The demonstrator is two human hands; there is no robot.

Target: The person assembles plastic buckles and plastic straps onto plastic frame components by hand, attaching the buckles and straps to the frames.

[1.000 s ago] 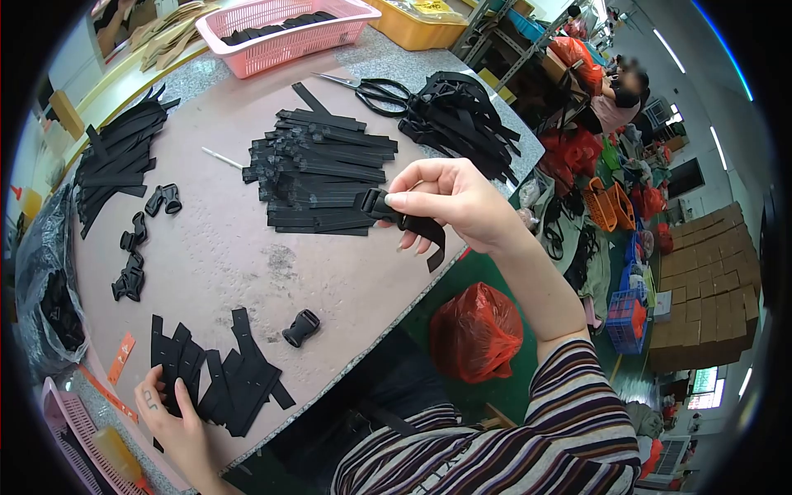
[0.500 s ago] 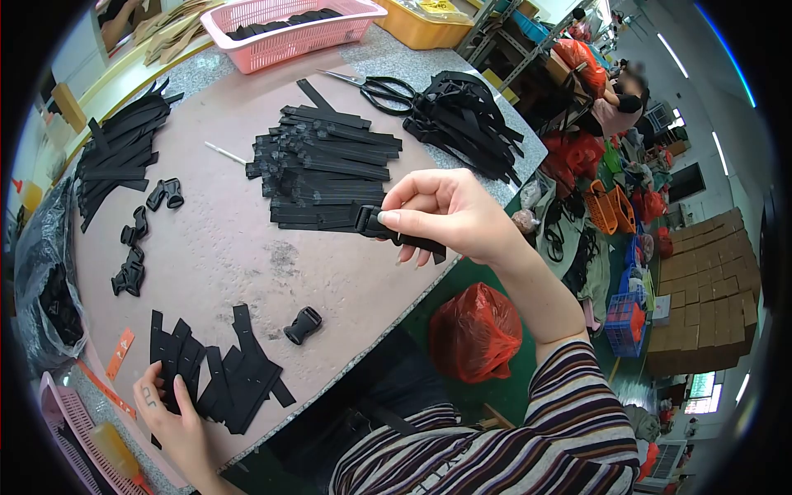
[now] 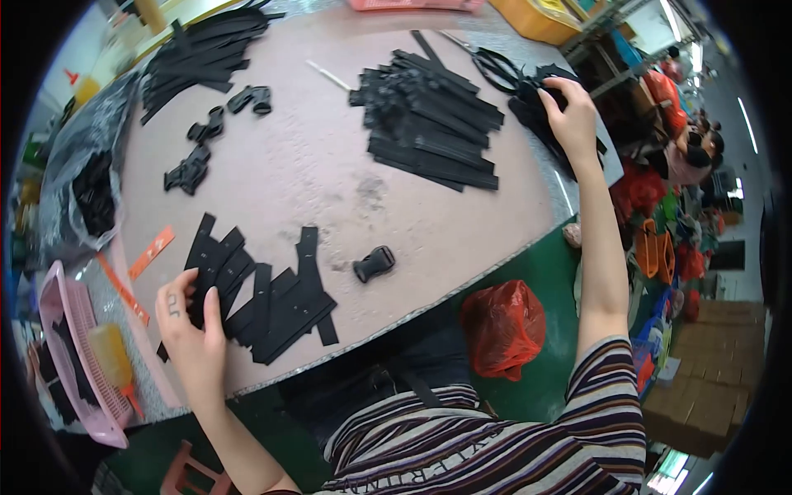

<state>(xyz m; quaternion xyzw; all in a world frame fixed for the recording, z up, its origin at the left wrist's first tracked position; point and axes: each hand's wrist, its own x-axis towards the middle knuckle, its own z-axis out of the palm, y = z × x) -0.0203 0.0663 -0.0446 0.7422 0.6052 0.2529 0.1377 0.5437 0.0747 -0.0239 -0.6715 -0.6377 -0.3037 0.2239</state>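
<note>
My right hand [image 3: 571, 115] — fingers curved, hold I can't tell — wants a light touch at the upper-right strap bundle [image 3: 538, 117].

buckle [image 3: 374, 263]: glossy plastic | short straps [image 3: 282, 307]: matt cloth | red bag [image 3: 503, 328]: shiny plastic

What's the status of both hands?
Right hand at dark strap bundle beside black-handled scissors. Left hand on short black strap pieces. Black plastic buckle between, untouched.
</note>
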